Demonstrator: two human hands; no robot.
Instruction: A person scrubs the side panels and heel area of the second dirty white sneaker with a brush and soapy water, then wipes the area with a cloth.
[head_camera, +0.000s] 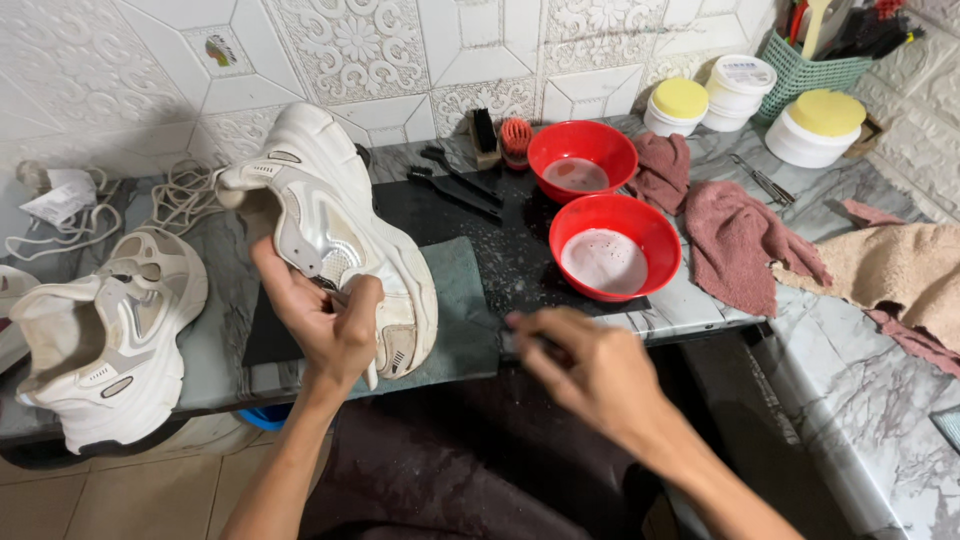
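We see the left hand (325, 325) clamped on a chunky white sneaker with grey mesh panels (335, 235), thumb and fingers gripping its side near the heel, so that the shoe stands tilted on its sole edge over a grey-green cloth mat (462, 310) at the front of the grey marble desk (700, 300). The right hand (580, 365) hovers blurred at the front edge of the desk, just right of the mat; its fingers are curled loosely together, and we cannot tell whether they hold anything. To the left, well apart from the held shoe, the 2nd white sneaker (105, 345) lies on the desk with its opening towards us, and loose white laces (185, 195) lie behind it. Behind the mat rest 2 black brushes (455, 180), and beside them stand 2 red plastic bowls of cloudy white liquid (605, 245), one behind the other. A dusty pink towel (735, 235) lies just right of the bowls, and white tubs with yellow lids (820, 125) stand near the tiled wall.
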